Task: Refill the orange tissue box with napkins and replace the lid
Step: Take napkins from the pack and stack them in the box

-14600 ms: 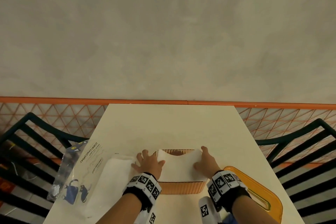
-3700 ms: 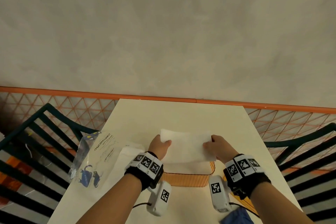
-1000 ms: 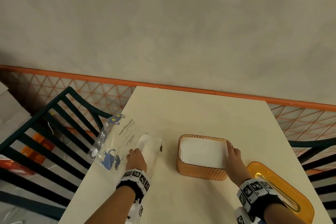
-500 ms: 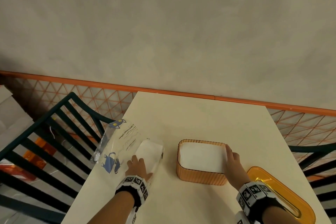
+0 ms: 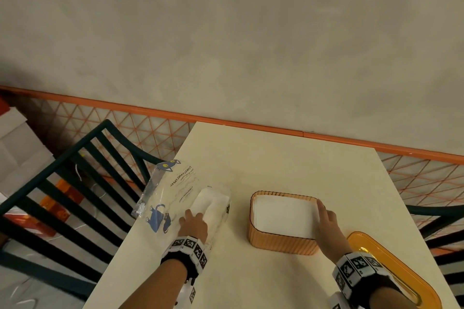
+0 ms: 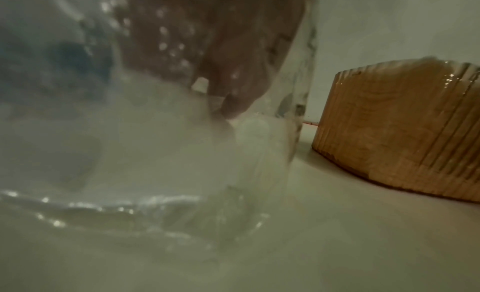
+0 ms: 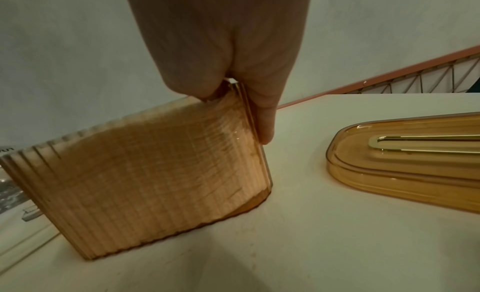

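Cream-coloured and bare over most of its top, the surface point(image 5: 288, 165) carries everything the task needs, with a dark slatted chair point(image 5: 62, 183) to its left. On its left side lies a clear plastic napkin pack point(image 5: 175, 195) printed with a blue cat; a short white stack of napkins point(image 5: 213, 202) remains inside it. Near the middle stands the ribbed orange tissue box point(image 5: 281, 242), open at the top and filled with white napkins level with or just under its rim. The orange lid point(image 5: 391, 273), with its gold-edged slot, lies flat at the right edge of the surface, just beside the box but apart from it.

The left hand point(image 5: 194, 227) rests on the pack. The left wrist view, blurred by the plastic, shows fingers point(image 6: 228, 70) against the napkin stack, but whether they grip it or only press on it cannot be told. The right hand point(image 5: 326, 226) holds the right end of the box: in the right wrist view the thumb sits inside the rim and a finger point(image 7: 265, 119) runs down the outer wall, pinching that wall between them.

The step in hand looks like the end of the filling, with the box steadied while the left hand reaches for more napkins. If the box takes no more, the next move calls for the right hand to let go of the wall, reach right for the lid, and set it square on the rim. If another few napkins go in, they need to be pressed flat so that the lid can seat.
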Action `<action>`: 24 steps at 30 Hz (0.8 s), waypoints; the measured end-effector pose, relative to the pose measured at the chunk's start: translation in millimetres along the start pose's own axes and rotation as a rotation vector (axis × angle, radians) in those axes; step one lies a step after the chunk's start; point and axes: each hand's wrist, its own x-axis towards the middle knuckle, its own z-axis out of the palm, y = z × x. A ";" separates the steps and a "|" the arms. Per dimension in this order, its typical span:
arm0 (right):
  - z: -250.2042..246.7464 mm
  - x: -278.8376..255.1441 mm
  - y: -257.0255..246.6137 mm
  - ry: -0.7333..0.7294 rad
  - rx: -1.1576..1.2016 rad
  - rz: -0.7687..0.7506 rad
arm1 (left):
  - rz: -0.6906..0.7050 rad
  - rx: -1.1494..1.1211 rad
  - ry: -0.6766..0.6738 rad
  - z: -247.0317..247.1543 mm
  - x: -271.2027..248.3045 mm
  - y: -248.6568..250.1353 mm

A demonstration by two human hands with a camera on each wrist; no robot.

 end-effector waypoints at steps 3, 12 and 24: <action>-3.4 1.9 0.8 -0.012 -0.066 -0.001 | -0.001 -0.005 0.012 -1.9 -2.1 0.8; -6.1 -3.6 -1.2 -0.034 -0.116 -0.047 | 0.018 0.017 -0.019 1.5 -2.8 1.4; -20.1 1.0 -5.2 0.079 -0.270 -0.194 | 0.046 -0.208 0.144 -77.4 -22.0 5.0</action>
